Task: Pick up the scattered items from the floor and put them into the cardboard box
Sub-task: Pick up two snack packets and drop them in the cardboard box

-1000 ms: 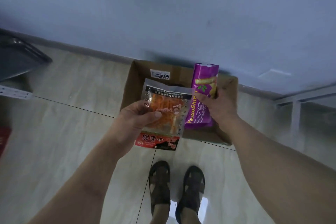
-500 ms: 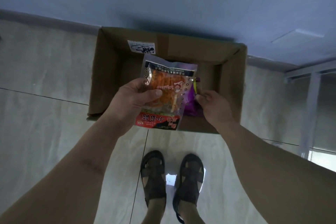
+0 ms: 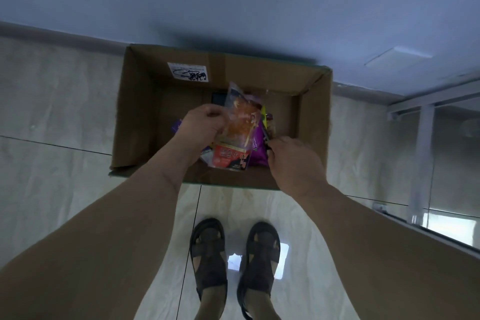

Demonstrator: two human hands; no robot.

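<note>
The orange snack packet (image 3: 242, 122) is inside the cardboard box (image 3: 315, 101), near its front wall, over the purple bag (image 3: 257, 149). The left hand (image 3: 205, 126) grips its edge with curled fingers. The right hand (image 3: 293, 161) pinches the purple bag's side.

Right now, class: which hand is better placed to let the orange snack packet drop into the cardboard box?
The left hand. It grips the orange snack packet over the open cardboard box, while the right hand is at the purple bag beside it.

Matt brown cardboard box (image 3: 145, 101); glossy plastic snack packet (image 3: 240, 122); polished floor tiles (image 3: 52, 101)
</note>
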